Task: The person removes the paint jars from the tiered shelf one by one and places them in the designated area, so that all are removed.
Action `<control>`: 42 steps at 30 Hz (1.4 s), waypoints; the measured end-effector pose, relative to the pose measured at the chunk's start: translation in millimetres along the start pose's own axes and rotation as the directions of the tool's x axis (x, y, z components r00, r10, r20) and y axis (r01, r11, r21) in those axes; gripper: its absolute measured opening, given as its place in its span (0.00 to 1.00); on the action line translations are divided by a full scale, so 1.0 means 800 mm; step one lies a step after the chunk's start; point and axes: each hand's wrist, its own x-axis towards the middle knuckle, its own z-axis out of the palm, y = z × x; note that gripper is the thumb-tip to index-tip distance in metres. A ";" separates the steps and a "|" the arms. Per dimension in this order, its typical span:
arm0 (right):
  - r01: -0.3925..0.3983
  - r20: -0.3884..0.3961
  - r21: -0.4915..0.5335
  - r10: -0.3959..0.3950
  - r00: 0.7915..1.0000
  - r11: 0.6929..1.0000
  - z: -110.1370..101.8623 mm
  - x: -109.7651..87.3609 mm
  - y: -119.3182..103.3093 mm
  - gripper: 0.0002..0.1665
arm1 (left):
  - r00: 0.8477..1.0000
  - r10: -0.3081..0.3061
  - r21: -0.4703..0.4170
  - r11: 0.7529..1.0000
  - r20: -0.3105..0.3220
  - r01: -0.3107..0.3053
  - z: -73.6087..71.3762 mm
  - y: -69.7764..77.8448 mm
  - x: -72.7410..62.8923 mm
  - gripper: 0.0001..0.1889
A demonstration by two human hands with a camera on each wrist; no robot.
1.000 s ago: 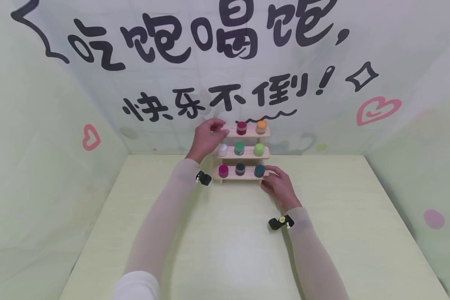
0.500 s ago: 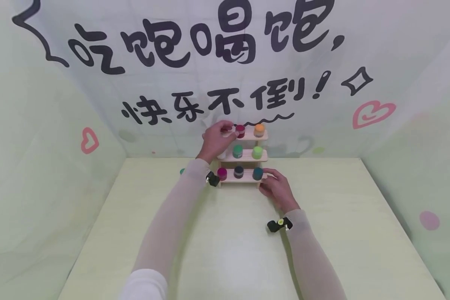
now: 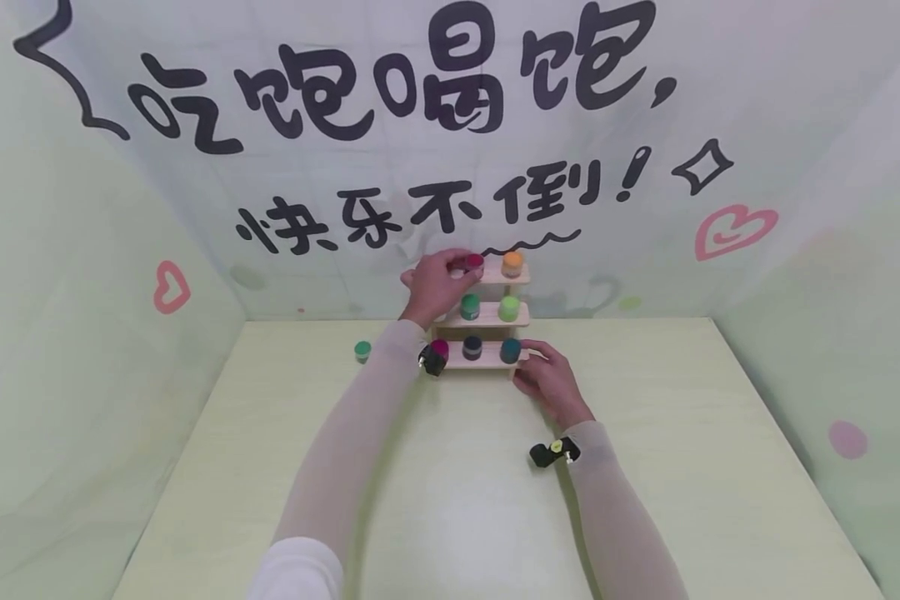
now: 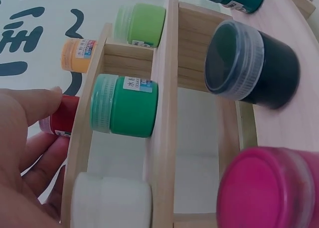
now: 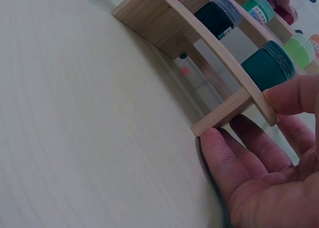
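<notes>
While the rack (image 3: pixel 492 356) is gripped at its right end by the right hand (image 3: pixel 553 379), the red jar (image 4: pixel 66 113) is pinched by the left hand (image 3: pixel 438 287) at the top tier. The thumb of the left hand is laid against one side of the red jar, and bent fingers are seen at the other, so that the spread is held narrow, to the width of the jar. Whether its base is fully seated cannot be told. On the same tier, to the right, the orange jar (image 3: pixel 512 265) is placed. On the middle tier, from left to right, the white jar (image 4: pixel 112 203), the green jar (image 3: pixel 470 307) and the lime jar (image 3: pixel 509 309) are set (in the head view, the white one is largely covered by the left hand). On the bottom tier, in the same direction, the magenta jar (image 4: pixel 259 193), the dark jar (image 3: pixel 472 347) and the teal jar (image 3: pixel 510 351) are set. The thumb of the right hand is placed on the tier's end, just beside the teal jar, and the fingertips are set at the leg below. The rack is stood on the table (image 3: pixel 450 500), near the rear wall (image 3: pixel 330 292), which is marked with black lettering (image 3: pixel 461 104). A loose jar (image 3: pixel 362 351), also green, is located on the table, left of the rack and just beside the left sleeve (image 3: pixel 345 433).
</notes>
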 end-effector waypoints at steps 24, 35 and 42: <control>-0.001 0.006 -0.004 0.001 1.000 1.000 0.006 0.007 -0.002 0.25 | 0.997 -0.052 -0.346 0.936 0.056 0.069 -0.056 -0.021 -0.016 0.20; 0.023 0.003 -0.029 -0.023 1.000 0.999 0.000 0.008 0.002 0.27 | 0.998 -0.042 -0.411 0.909 0.052 0.060 -0.071 -0.032 -0.036 0.21; 0.047 0.036 -0.068 -0.045 0.998 0.997 -0.003 0.009 -0.001 0.27 | 0.999 -0.021 -0.451 0.892 0.049 0.041 -0.083 -0.047 -0.052 0.20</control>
